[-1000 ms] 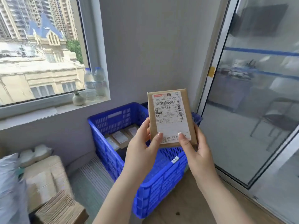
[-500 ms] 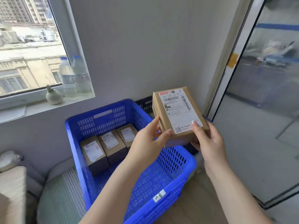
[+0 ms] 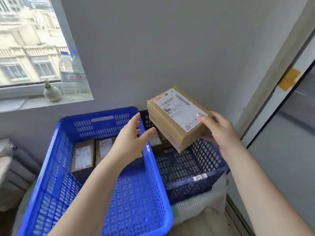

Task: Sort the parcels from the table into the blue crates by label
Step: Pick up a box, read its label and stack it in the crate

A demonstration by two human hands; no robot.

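My right hand [image 3: 219, 132] grips a brown cardboard parcel [image 3: 175, 116] with a white shipping label, tilted, above the dark blue crate [image 3: 187, 167] on the right. My left hand [image 3: 134, 138] is off the parcel, fingers spread and relaxed, hovering over the right wall of the bright blue crate [image 3: 95, 176]. Two labelled brown parcels [image 3: 83, 157] lie side by side at the far end of the bright crate; my left arm hides whatever lies beside them. Another parcel [image 3: 157, 140] shows in the dark crate under the held one.
A grey wall stands right behind both crates. Two water bottles [image 3: 71, 74] and a small round vase [image 3: 52, 92] stand on the window sill at left. A glass sliding door frame [image 3: 272, 86] runs down the right side. A white padded sheet [image 3: 201, 206] lies under the dark crate.
My left hand has let go of the parcel and opened. My right hand alone has carried it right, over the dark blue crate. The view has dropped and the dark crate has come into sight.
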